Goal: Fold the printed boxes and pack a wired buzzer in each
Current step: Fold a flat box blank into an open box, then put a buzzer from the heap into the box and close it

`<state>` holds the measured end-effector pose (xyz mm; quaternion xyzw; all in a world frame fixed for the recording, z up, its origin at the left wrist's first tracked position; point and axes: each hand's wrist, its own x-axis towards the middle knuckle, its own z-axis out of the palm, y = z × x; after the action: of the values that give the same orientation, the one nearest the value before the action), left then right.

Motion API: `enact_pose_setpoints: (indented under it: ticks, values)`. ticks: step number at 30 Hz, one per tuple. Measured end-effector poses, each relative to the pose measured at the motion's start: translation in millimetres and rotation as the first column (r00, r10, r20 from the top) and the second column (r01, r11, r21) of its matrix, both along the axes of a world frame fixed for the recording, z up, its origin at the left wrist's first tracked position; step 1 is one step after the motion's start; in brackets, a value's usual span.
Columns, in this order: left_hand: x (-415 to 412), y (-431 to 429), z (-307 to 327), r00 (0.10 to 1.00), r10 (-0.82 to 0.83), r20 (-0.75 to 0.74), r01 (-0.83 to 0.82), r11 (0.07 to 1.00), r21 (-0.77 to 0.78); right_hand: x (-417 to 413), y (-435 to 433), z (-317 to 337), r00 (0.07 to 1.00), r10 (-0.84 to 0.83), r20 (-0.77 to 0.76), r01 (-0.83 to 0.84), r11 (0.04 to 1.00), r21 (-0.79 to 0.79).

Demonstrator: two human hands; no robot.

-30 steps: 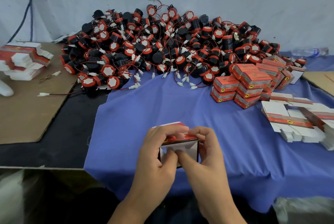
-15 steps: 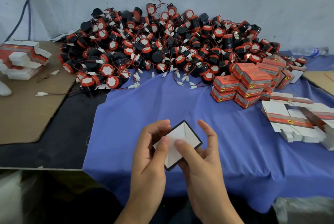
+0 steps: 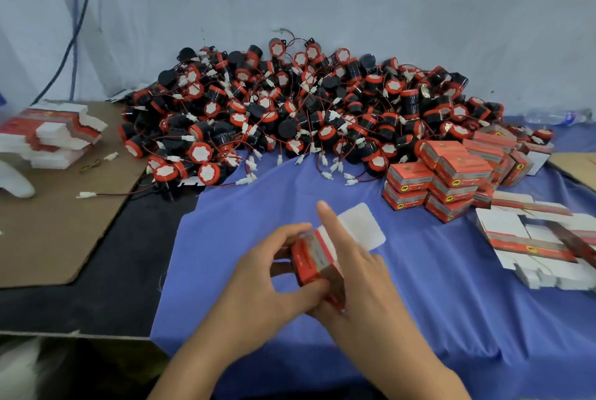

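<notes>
Red box (image 3: 311,262) (white flap), blue cloth (image 3: 451,303)

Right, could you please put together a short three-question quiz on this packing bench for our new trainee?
1. True or false: the white flap of the box being held is tucked shut.
2. Relative to the buzzer pile, the closed boxes are stacked: A) behind it, B) at its right front edge, C) at its left edge.
3. Which hands are on the held box: the left hand, the right hand, or both?
Key: 1 false; 2 B; 3 both.
</notes>
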<state>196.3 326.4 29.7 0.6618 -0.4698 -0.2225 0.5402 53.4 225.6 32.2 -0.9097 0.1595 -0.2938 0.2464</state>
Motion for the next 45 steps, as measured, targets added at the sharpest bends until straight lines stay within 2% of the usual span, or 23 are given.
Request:
enact_pose_setpoints:
  ticks: [1,2,3,4,5,6,9,12,18,21,25,27,29,30,32,35,37,41,45]
  values:
    - [4.8,-2.9,-1.4,0.998,0.035,-0.060,-0.037,0.999,-0.039,1.5,-4.2,0.1,0.991,-0.112,0.072,0.118,0.989,-0.093]
    - [10.1,-5.7,-4.2,0.990,0.063,-0.128,-0.073,0.995,-0.073,1.6,-8.8,-3.6,0.963,-0.217,0.162,0.235,0.967,-0.100]
    - [15.4,-9.5,-7.5,0.978,0.069,-0.196,-0.088,0.992,-0.092,1.9,-14.0,-7.7,0.927,-0.300,0.226,0.302,0.953,0.024]
    - [20.1,-14.1,-12.0,0.966,0.052,-0.254,-0.078,0.993,-0.091,2.9,-20.3,-12.7,0.906,-0.339,0.255,0.277,0.928,0.251]
    - [23.8,-19.1,-18.4,0.960,0.024,-0.279,-0.045,0.996,-0.071,4.8,-27.6,-20.3,0.904,-0.342,0.256,0.200,0.868,0.454]
    - [27.8,-24.1,-26.8,0.966,0.011,-0.259,-0.020,0.999,-0.029,9.3,-33.5,-30.5,0.921,-0.308,0.239,0.128,0.818,0.560]
    - [40.5,-38.9,-64.1,0.999,0.047,0.004,-0.047,0.982,0.185,22.4,-43.9,-67.0,0.939,-0.335,0.075,0.257,0.829,0.497]
    - [43.0,-45.0,-103.8,0.933,0.027,0.358,-0.147,0.938,0.313,27.6,-44.6,-101.6,0.940,-0.341,-0.029,0.310,0.814,0.491]
    - [47.2,-49.9,-131.4,0.879,0.027,0.475,-0.206,0.922,0.329,25.5,-51.4,-112.4,0.941,-0.336,-0.049,0.314,0.807,0.500]
    - [46.7,-50.6,-127.9,0.881,0.034,0.471,-0.189,0.939,0.286,24.7,-50.0,-110.2,0.941,-0.330,-0.070,0.324,0.826,0.462]
    - [44.1,-47.7,-121.5,0.927,0.104,0.359,-0.196,0.954,0.228,23.3,-49.8,-112.4,0.924,-0.381,-0.037,0.350,0.801,0.486]
    - [43.4,-44.8,-118.9,0.971,0.163,0.173,-0.195,0.963,0.186,23.1,-51.5,-115.6,0.897,-0.441,-0.011,0.366,0.730,0.578]
    - [43.9,-41.7,-114.1,0.972,0.222,-0.083,-0.208,0.966,0.151,24.5,-54.9,-115.4,0.869,-0.494,0.018,0.351,0.643,0.680]
    - [45.6,-42.4,-110.4,0.947,0.251,-0.200,-0.230,0.965,0.122,26.1,-59.5,-114.4,0.856,-0.515,0.044,0.324,0.601,0.731]
    - [53.5,-49.4,-100.0,0.841,0.287,-0.459,-0.305,0.952,0.037,33.7,-75.4,-107.6,0.837,-0.544,0.069,0.269,0.516,0.813]
    - [77.3,-79.5,-73.8,0.698,0.255,-0.669,-0.358,0.934,-0.017,62.9,-112.8,-91.3,0.841,-0.536,0.074,0.218,0.461,0.860]
    - [95.7,-113.9,-56.4,0.648,0.205,-0.733,-0.314,0.949,-0.012,95.3,-142.5,-78.9,0.866,-0.494,0.079,0.172,0.442,0.880]
    - [131.8,-212.2,-38.2,0.732,0.142,-0.666,-0.152,0.987,0.043,172.7,-205.3,-56.2,0.909,-0.411,0.068,0.147,0.470,0.870]
    - [169.2,-319.2,-40.3,0.747,0.140,-0.650,-0.091,0.990,0.109,242.8,-275.4,-49.3,0.919,-0.393,0.005,0.201,0.480,0.854]
